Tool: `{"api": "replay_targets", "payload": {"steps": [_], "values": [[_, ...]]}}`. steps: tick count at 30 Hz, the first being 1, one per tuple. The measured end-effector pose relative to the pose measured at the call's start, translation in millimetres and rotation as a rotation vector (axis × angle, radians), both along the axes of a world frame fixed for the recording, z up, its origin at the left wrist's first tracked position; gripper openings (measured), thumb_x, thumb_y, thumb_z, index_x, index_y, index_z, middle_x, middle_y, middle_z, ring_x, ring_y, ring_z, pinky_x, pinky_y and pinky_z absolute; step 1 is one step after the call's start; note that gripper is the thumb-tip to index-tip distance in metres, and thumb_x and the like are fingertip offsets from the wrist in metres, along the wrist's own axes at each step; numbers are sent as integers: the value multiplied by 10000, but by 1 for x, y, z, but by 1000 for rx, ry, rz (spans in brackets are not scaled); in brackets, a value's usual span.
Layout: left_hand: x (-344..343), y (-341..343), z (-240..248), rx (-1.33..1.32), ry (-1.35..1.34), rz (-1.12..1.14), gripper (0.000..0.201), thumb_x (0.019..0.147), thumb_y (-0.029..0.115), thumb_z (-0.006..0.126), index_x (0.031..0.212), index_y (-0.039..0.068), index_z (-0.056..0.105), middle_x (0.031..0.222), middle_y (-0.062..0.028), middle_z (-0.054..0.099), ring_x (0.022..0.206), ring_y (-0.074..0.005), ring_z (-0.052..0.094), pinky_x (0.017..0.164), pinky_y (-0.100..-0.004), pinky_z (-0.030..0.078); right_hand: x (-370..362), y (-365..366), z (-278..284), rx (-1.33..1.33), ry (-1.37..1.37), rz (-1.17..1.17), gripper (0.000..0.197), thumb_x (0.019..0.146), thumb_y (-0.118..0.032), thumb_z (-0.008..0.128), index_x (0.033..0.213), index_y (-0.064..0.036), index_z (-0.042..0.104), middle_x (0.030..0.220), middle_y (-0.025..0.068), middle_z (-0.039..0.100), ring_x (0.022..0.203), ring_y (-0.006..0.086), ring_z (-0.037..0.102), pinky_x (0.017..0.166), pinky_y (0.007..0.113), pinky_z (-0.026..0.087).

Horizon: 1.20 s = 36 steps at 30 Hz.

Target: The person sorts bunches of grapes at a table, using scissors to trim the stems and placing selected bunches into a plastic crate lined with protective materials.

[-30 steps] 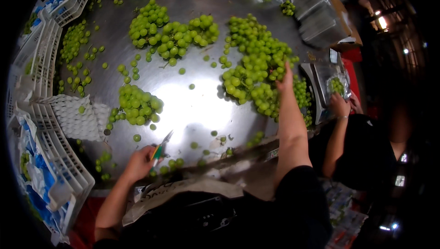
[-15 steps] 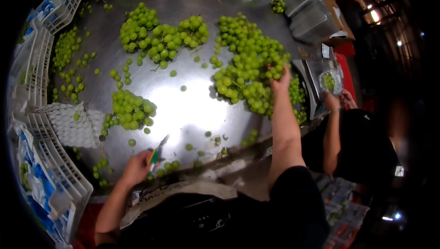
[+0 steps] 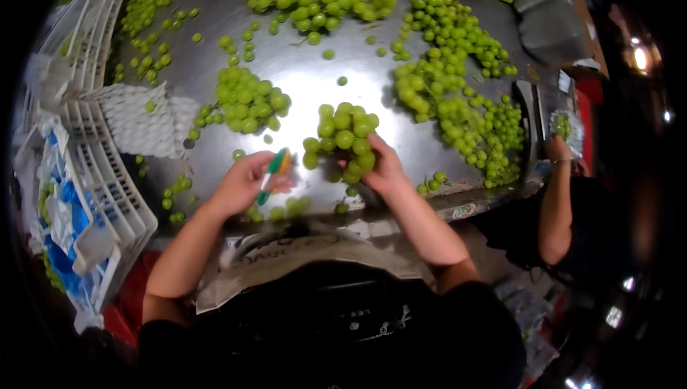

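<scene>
My right hand (image 3: 387,167) is closed on a small bunch of green grapes (image 3: 345,135), lifted over the near middle of the metal table (image 3: 207,6). To its left, my left hand (image 3: 245,180) grips small scissors (image 3: 271,176) with green and yellow handles; their blades are smeared by motion. A larger pile of grapes (image 3: 458,95) spreads to the right of the held bunch. One more bunch (image 3: 247,100) lies beyond my left hand, and several others (image 3: 322,4) rest at the far side.
White plastic crates (image 3: 79,146) with blue and white wrapping line the left. A white bumpy foam sheet (image 3: 143,120) lies beside them. Loose grapes dot the table. Clear plastic boxes (image 3: 551,20) stand at the far right. A co-worker's hand (image 3: 559,148) holds a clear container there.
My right hand has taken a bunch from the right pile and drawn it toward me. The scissors have turned in my left hand. The whole view has shifted.
</scene>
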<state>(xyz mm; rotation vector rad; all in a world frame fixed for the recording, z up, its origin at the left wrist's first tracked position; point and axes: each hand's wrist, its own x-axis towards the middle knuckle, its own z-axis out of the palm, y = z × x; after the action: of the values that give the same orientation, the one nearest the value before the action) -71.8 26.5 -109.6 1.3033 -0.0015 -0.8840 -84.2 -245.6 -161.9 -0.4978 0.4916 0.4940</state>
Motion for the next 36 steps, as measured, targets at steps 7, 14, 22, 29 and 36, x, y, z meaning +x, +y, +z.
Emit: {"api": "replay_targets", "payload": {"steps": [7,14,22,29,36], "values": [[-11,8,-11,12,174,-7,314,874,240,572,1073,-2,594,826,-77,652,725,-161,617,767,-287,461,16,14,-25,-574,-257,189,549,862,-282,563,1314,-56,347,1235,106,485,1096,258,502,900,380,429],[-5,-21,-2,933,-724,-400,338,790,306,571,918,-7,578,702,-162,625,671,-299,630,650,-393,497,20,-5,3,-1496,-426,408,424,876,-341,541,1161,-28,560,1054,168,585,902,200,573,799,308,441],[10,-52,7,1089,-786,-468,291,772,299,607,907,42,592,693,-150,618,667,-311,619,629,-404,489,-13,-8,23,-1552,-343,361,233,862,-276,600,860,-44,601,660,23,574,559,75,506,502,225,388],[1,-8,-11,170,-101,-333,321,842,283,558,1021,17,580,825,-101,649,744,-241,646,707,-345,505,-39,7,40,-1039,-233,570,268,893,-278,549,927,-19,605,770,36,617,645,96,553,585,236,456],[-13,-28,-51,-564,681,-93,428,850,347,515,1088,-9,520,946,-153,607,893,-262,585,797,-355,451,-41,51,10,-471,-163,555,354,898,-314,521,1090,-18,528,890,37,563,797,110,525,669,228,417]]}}
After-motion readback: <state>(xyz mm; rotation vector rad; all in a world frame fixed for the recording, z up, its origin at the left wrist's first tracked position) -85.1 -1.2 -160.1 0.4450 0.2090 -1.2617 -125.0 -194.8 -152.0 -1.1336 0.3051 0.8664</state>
